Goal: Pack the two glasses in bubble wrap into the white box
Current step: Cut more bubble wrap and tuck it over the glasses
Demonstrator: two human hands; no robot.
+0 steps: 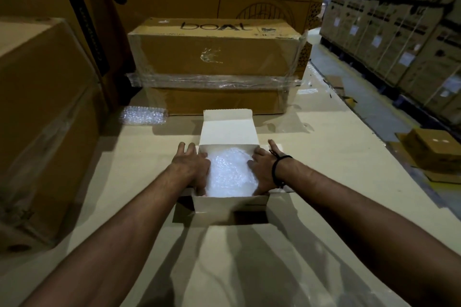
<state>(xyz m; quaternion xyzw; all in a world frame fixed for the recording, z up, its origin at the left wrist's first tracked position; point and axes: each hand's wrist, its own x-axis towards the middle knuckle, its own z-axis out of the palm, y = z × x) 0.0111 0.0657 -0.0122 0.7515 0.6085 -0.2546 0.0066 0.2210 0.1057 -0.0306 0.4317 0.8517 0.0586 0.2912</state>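
The white box (230,203) lies open in the middle of the cardboard surface, its lid flap (227,129) standing up at the far side. A bubble-wrapped bundle (230,172) fills the inside. My left hand (192,166) rests on the box's left edge, fingers stretched forward, with its inner side against the bundle. My right hand (263,169), a black band on its wrist, does the same on the right edge, thumb touching the wrap. A second bubble-wrapped bundle (143,117) lies apart at the far left, against the brown cartons.
A taped brown carton (214,57) stands just behind the white box. Large cartons (42,112) wall off the left side. On the right the surface ends at an edge, with a small brown box (434,149) on the floor and stacked cartons (404,40) beyond the aisle.
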